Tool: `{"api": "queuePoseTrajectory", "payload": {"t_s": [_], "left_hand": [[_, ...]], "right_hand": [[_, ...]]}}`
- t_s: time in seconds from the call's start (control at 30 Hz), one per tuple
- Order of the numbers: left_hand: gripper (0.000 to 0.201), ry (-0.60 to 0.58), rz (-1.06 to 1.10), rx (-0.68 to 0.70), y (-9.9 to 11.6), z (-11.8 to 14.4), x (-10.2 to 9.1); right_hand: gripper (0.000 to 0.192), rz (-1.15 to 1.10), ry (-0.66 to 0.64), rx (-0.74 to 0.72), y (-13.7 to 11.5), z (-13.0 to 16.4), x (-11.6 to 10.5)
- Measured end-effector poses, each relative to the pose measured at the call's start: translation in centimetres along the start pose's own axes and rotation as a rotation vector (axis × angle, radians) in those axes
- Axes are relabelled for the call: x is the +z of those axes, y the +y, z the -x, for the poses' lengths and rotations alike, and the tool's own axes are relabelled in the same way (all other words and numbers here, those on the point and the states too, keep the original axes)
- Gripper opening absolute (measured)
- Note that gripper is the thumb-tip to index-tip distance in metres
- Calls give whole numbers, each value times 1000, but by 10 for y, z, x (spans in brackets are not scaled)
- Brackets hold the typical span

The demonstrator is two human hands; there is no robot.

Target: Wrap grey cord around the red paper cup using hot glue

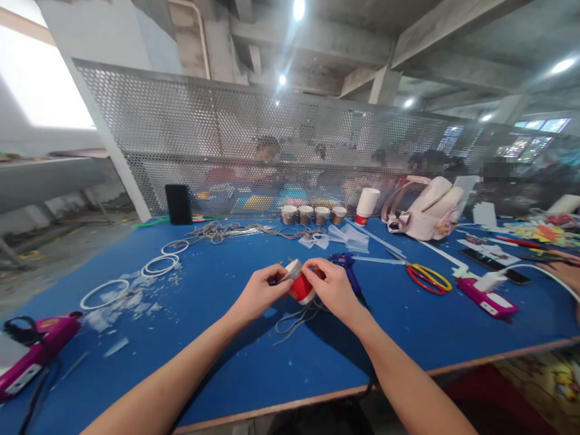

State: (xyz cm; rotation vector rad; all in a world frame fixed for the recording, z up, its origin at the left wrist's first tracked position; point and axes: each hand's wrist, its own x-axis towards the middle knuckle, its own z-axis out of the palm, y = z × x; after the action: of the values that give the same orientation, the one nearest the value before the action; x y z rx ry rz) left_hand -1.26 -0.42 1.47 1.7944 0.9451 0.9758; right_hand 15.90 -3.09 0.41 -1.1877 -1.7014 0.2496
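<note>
Both my hands meet over the middle of the blue table (pixel 217 362). My left hand (pixel 260 294) and my right hand (pixel 332 287) together grip a small red and white paper cup (pixel 299 286), tilted on its side between the fingers. Grey string (pixel 296 318) hangs from under the cup and trails onto the table. A blue glue gun (pixel 347 266) lies just behind my right hand.
White rings (pixel 159 264) and clear scraps lie at the left, a pink glue gun (pixel 36 350) at the near left. Wrapped cups (pixel 312 214), a cup stack (pixel 366 206), a pink backpack (pixel 428 211), scissors (pixel 426 277) and another pink glue gun (pixel 487 299) sit beyond. A mesh screen (pixel 226 139) backs the table.
</note>
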Motion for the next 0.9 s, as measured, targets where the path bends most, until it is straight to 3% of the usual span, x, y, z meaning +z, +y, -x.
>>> {"api": "queuePoseTrajectory", "payload": {"t_s": [0.5, 0.9], "left_hand": [[23, -31, 137, -52, 6, 2, -3], [16, -32, 129, -57, 5, 3, 0]], "right_hand": [[10, 31, -97, -112, -6, 1, -11], [11, 58, -52, -99, -4, 2, -3]]}}
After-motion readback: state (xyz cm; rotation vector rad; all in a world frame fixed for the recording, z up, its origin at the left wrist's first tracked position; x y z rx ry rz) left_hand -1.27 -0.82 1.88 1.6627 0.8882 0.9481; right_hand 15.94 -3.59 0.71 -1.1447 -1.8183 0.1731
